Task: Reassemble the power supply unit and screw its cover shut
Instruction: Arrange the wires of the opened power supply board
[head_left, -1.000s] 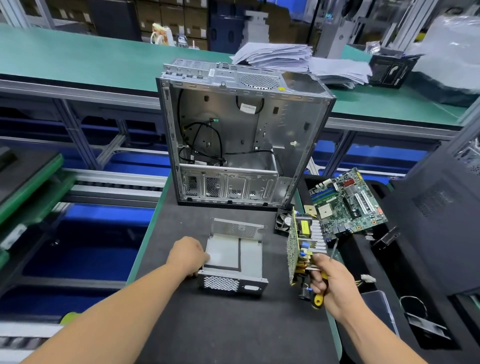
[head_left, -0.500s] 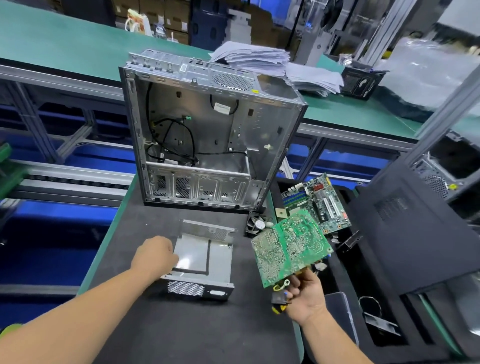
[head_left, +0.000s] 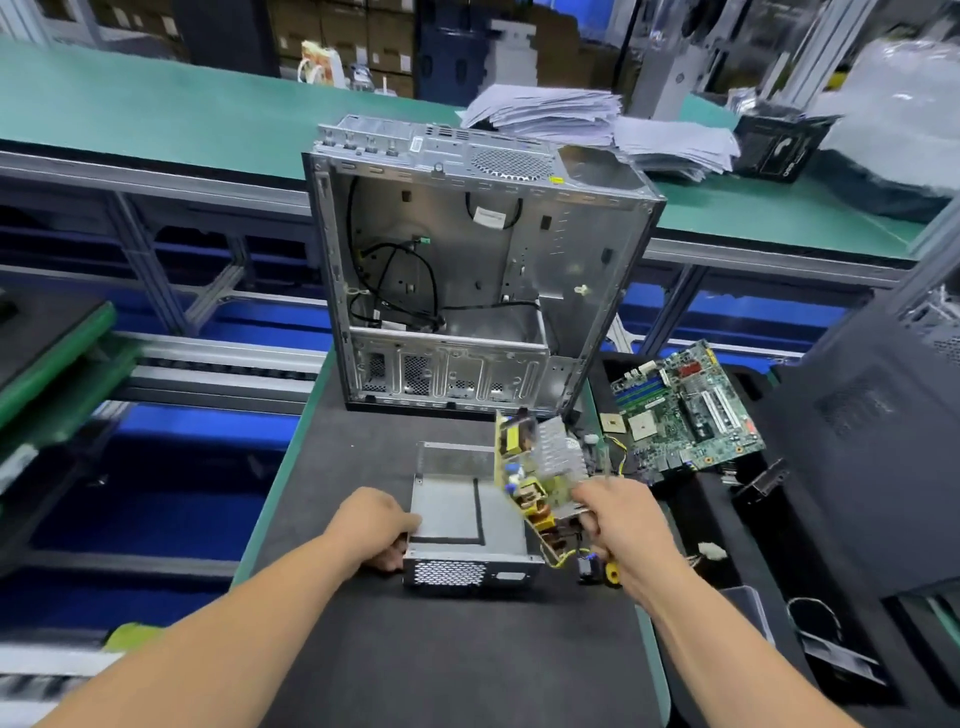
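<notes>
Found at an early stage: open metal housing (head_left: 467, 525) on the mat before the computer chassis (head_left: 467, 280), left hand (head_left: 376, 525) gripping its left wall, right hand (head_left: 618, 519) clamped on the circuit board (head_left: 540, 478) tilted over its right edge, unseated; cover and screws outstanding.

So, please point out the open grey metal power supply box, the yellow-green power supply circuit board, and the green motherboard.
open grey metal power supply box (head_left: 457, 506): head view, on its bare inner floor.
yellow-green power supply circuit board (head_left: 540, 467): head view, on its component side.
green motherboard (head_left: 685, 410): head view, near its middle.
</notes>
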